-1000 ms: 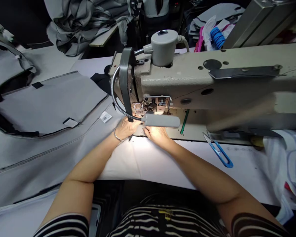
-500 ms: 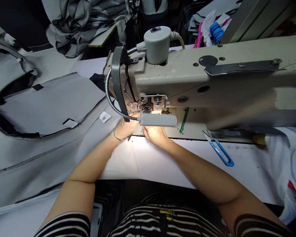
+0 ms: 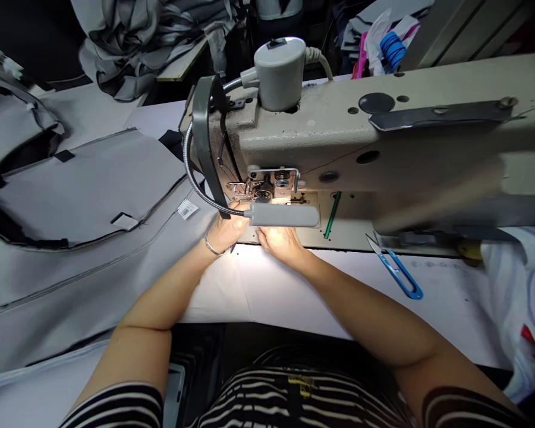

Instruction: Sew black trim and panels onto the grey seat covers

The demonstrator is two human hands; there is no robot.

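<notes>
Under the head of the sewing machine [image 3: 312, 131], both hands work close together by the lit needle area. My left hand [image 3: 225, 230], with a bracelet at the wrist, has its fingers pressed together; their tips are hidden behind the lamp and bracket. A dark pointed tip shows just below it. My right hand [image 3: 282, 242] is closed, thumb tucked in, partly covered by the grey lamp bar [image 3: 285, 215]. What either hand holds is hidden. A large grey fabric piece [image 3: 93, 178] with black edging and a white label [image 3: 187, 208] spreads left of my left hand.
Blue thread snips [image 3: 399, 272] lie on the white tabletop [image 3: 303, 297] at the right. A green stick [image 3: 332, 215] rests on the machine bed. Striped cloth [image 3: 512, 285] hangs at the far right. Grey fabric heaps [image 3: 125, 53] and a blue thread spool [image 3: 392, 49] are behind.
The camera view has shifted slightly, so the machine sits a little higher and further left. Both hands stay by the needle area in nearly the same pose.
</notes>
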